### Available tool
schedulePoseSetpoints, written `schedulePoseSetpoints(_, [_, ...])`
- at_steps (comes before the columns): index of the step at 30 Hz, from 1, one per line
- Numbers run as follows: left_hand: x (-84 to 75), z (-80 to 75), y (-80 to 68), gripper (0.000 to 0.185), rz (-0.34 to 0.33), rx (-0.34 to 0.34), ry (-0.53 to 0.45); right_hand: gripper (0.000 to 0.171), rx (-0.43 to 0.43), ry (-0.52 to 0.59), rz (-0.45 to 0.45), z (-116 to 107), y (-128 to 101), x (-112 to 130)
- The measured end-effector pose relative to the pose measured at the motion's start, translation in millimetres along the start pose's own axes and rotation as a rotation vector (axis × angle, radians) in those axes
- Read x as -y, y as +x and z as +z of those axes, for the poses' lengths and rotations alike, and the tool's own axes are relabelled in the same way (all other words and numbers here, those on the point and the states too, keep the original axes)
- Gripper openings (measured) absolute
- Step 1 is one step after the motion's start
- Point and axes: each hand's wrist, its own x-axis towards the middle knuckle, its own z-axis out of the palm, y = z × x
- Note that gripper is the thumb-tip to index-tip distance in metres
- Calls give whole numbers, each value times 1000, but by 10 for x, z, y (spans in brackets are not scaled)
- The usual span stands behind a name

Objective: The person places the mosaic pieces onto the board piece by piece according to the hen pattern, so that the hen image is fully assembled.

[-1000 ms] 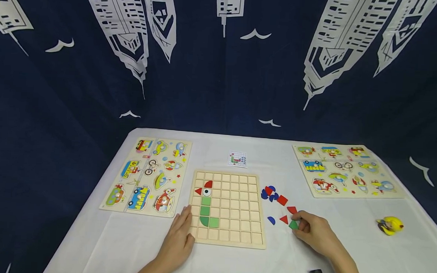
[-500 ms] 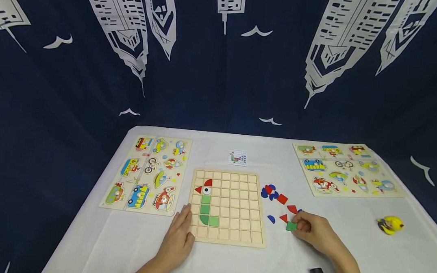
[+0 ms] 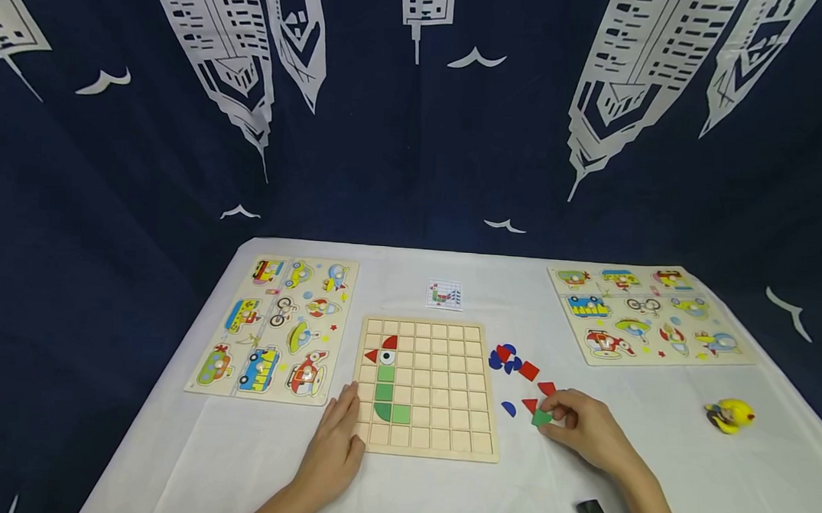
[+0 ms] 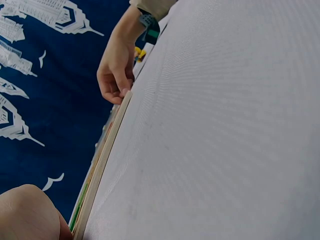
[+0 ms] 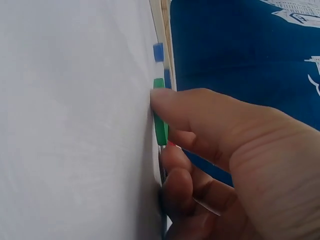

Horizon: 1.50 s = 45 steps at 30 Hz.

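your right hand [image 3: 585, 431] pinches a small green piece [image 3: 540, 418] between thumb and curled fingers, low on the white desk [image 3: 442, 495] just right of the wooden grid board [image 3: 445, 411]. in the right wrist view the thumb [image 5: 200, 112] presses on the flat face of the green piece [image 5: 160, 120] while the other fingers curl under it, and the piece stands on edge against the cloth. a red triangle [image 3: 529, 404] lies touching or just beside the green piece, a blue half-round [image 3: 508, 408] sits near it toward the board, and a small heap of red and blue pieces [image 3: 510, 360] lies further back.

your left hand [image 3: 337, 441] lies flat with fingers straight and relaxed, holding nothing, its fingertips resting on the board's near left corner. the board carries a red, white and green figure in its left columns [image 3: 385, 382].

2 vehicle puzzle boards flank the scene, 1 at the left [image 3: 277, 327] and 1 at the right [image 3: 646, 316]. a small pattern card [image 3: 444, 295] lies behind the grid board, and a yellow toy [image 3: 730, 415] sits at the far right.
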Motion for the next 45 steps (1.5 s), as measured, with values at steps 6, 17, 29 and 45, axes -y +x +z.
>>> schedulePoseSetpoints(6, [1,11,-1,56,5,-5,5,28,-59,-42,-53,36,-4,-22])
schedulePoseSetpoints(17, [2,15,4,56,4,-4,9,23,-145,-60,-131,36,6,5])
schedulePoseSetpoints(29, [4,7,1,56,-16,6,1,22,16,26,-401,306,250,909])
schedulePoseSetpoints(45, [-15,31,18,54,-36,25,-2,15,180,-1,-457,772,486,1252])
